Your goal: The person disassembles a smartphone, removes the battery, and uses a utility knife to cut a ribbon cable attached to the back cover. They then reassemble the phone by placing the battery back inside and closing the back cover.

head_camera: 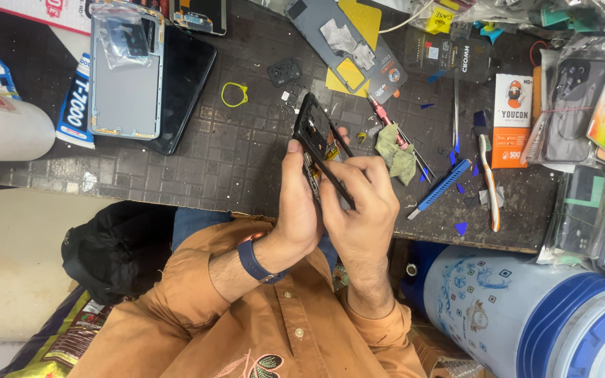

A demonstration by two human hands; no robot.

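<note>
My left hand (297, 203), with a blue band on its wrist, grips a black phone frame (314, 129) and holds it tilted on edge above the dark gridded work mat (232, 154). My right hand (362, 203) is closed around a thin dark tool (342, 145), its tip resting against the inner side of the frame. The two hands touch each other at the frame's lower end. The fingers hide the lower part of the frame.
A pale blue phone back housing (126, 77) lies on a black screen panel (189, 84) at the left, beside a glue tube (78, 105). A pink screwdriver (386, 122), green cloth (395, 154), blue cutter (442, 185) and toothbrush (488, 182) lie at the right. A blue-and-white barrel (526, 315) stands below the table edge.
</note>
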